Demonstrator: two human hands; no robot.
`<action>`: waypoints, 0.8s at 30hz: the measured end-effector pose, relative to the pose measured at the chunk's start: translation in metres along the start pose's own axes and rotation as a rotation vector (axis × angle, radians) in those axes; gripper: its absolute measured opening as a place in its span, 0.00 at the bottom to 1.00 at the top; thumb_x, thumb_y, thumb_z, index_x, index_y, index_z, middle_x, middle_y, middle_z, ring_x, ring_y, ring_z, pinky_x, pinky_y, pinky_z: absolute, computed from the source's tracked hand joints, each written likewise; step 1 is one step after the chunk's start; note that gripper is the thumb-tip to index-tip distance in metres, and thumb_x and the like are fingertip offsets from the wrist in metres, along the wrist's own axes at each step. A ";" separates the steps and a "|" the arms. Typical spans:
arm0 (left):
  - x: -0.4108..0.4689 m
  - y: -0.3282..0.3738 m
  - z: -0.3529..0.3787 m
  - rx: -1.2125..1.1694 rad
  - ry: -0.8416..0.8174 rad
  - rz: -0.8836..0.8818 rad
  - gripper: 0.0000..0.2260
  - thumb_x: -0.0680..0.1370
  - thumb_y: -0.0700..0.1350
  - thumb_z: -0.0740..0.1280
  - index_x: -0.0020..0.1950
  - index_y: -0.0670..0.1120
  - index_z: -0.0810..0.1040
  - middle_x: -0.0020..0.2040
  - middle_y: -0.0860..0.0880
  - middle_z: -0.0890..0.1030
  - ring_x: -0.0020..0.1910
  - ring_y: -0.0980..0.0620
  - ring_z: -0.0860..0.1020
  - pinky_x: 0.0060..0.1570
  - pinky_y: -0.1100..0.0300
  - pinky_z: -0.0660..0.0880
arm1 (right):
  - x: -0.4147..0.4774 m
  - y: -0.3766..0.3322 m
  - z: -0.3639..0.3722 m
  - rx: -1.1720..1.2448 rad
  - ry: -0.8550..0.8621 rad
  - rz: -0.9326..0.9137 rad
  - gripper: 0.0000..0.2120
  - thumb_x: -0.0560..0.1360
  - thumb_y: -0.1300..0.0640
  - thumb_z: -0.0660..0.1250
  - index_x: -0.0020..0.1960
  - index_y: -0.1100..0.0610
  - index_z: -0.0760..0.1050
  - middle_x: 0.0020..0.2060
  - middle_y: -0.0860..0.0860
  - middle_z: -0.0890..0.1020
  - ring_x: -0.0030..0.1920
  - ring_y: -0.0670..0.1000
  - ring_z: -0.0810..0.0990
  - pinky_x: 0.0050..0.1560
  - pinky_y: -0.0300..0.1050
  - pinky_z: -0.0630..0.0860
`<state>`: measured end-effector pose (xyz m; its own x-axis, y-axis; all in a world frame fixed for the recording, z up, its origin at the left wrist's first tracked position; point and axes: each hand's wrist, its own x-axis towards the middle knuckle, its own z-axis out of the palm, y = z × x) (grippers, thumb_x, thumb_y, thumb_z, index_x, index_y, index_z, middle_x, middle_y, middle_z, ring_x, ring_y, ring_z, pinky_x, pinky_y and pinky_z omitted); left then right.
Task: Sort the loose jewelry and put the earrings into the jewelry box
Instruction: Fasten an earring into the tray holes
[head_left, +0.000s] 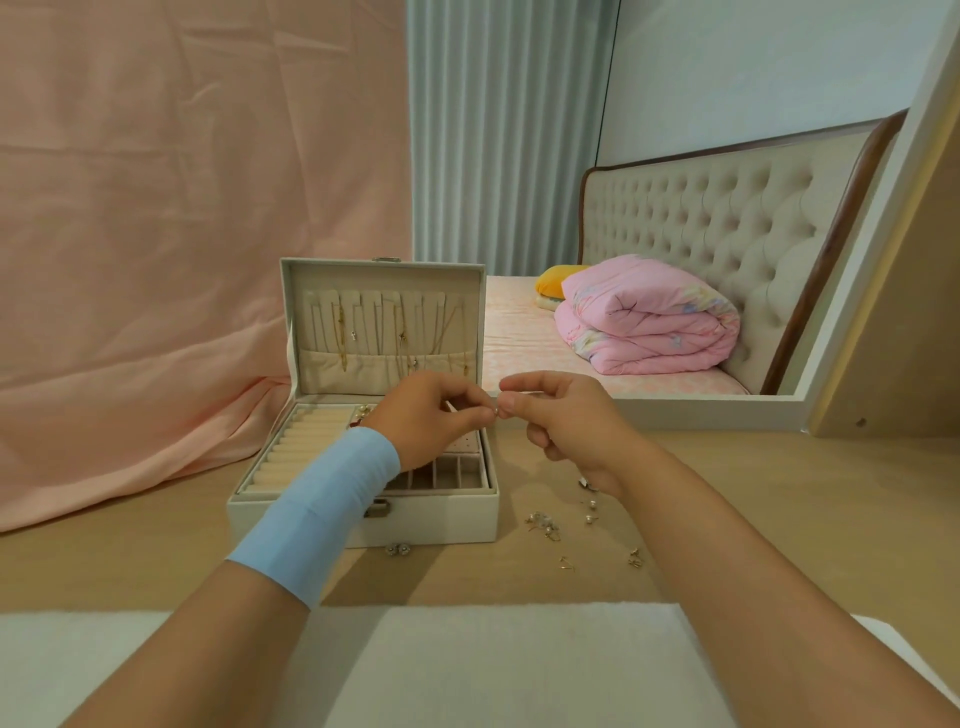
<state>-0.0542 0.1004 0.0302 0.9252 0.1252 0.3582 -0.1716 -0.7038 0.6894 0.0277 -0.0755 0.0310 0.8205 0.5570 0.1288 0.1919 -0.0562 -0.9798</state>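
A white jewelry box (447, 519) stands open on the wooden table, its lid upright with thin necklaces (343, 332) hanging inside. My left hand (431, 415), with a blue band on the wrist, hovers over the box. My right hand (561, 415) is just to its right. Both hands pinch one tiny earring (496, 412) between thumb and fingertips, above the box's right edge. Several loose earrings (545, 525) lie on the table to the right of the box, and one small pair (399, 550) lies at its front.
A pink cloth (182, 234) hangs behind the box on the left. Behind the table a mirror shows a bed with a folded pink quilt (649, 317). A white cloth (493, 665) covers the near table edge.
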 end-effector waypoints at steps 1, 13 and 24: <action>0.000 -0.001 -0.004 -0.038 -0.003 -0.006 0.03 0.77 0.48 0.71 0.46 0.55 0.85 0.38 0.58 0.82 0.33 0.65 0.76 0.40 0.66 0.73 | 0.001 -0.002 0.005 0.021 0.018 -0.001 0.07 0.75 0.57 0.75 0.53 0.53 0.82 0.40 0.50 0.87 0.25 0.45 0.69 0.24 0.37 0.64; -0.007 -0.027 -0.050 -0.150 0.143 -0.115 0.00 0.75 0.47 0.73 0.44 0.52 0.84 0.36 0.51 0.83 0.27 0.60 0.73 0.32 0.68 0.73 | 0.036 -0.026 0.066 -0.183 0.095 -0.125 0.05 0.71 0.53 0.79 0.46 0.49 0.85 0.41 0.45 0.86 0.36 0.40 0.79 0.36 0.38 0.73; -0.010 -0.050 -0.083 -0.033 0.219 -0.136 0.01 0.74 0.49 0.75 0.42 0.54 0.84 0.37 0.56 0.84 0.29 0.66 0.76 0.35 0.68 0.72 | 0.053 -0.034 0.095 -0.251 -0.123 -0.248 0.05 0.76 0.56 0.75 0.44 0.47 0.86 0.36 0.47 0.86 0.27 0.43 0.75 0.27 0.31 0.71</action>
<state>-0.0828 0.1926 0.0450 0.8456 0.3682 0.3866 -0.0652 -0.6475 0.7593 0.0130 0.0346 0.0562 0.6650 0.6734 0.3231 0.5150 -0.1000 -0.8514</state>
